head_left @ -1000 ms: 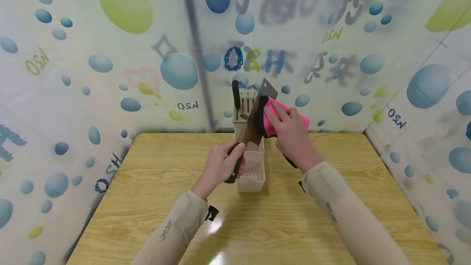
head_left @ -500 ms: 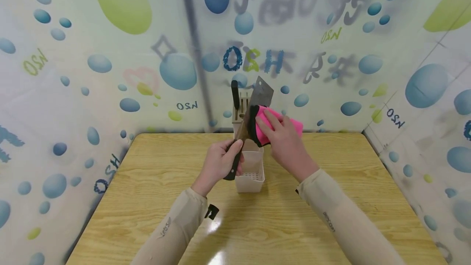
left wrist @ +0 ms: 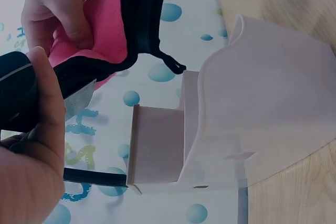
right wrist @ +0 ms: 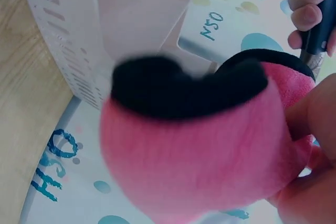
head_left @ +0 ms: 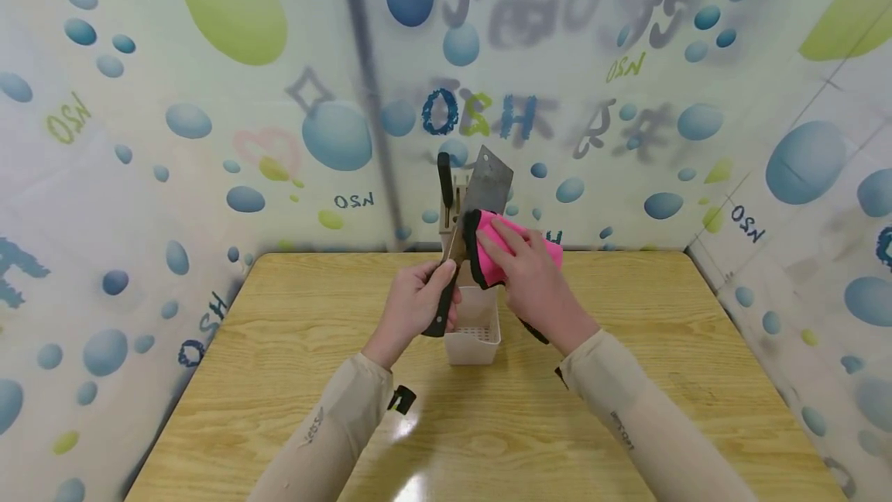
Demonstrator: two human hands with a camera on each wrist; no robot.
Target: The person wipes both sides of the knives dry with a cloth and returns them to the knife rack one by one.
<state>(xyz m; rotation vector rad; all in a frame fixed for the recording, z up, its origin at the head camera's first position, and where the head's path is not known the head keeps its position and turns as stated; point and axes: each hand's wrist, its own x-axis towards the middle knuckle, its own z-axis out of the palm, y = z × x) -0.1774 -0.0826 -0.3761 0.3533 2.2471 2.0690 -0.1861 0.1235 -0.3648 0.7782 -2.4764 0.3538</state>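
My left hand (head_left: 416, 297) grips the black handle (head_left: 440, 308) of a cleaver, whose broad grey blade (head_left: 489, 183) points up and away. In my right hand (head_left: 540, 277) is a pink cloth (head_left: 493, 245) with a black edge, folded over the lower part of the blade near the handle. Fingers and thumb pinch the cloth (right wrist: 194, 156) in the right wrist view, where it covers most of the blade. The left wrist view shows the cloth (left wrist: 107, 22) draped round the blade, with a strip of metal (left wrist: 80, 100) showing below it.
Behind the cleaver stands a pale knife holder (head_left: 475, 347) with a slotted top and an open, perforated front bin. A black-handled knife (head_left: 444, 180) sits upright in a slot. The wooden table (head_left: 313, 316) meets walls covered in printed bubbles.
My right hand has slid the cloth down and left along the blade toward the handle, leaving more of the upper blade in view. The cleaver has shifted slightly left in my left hand.
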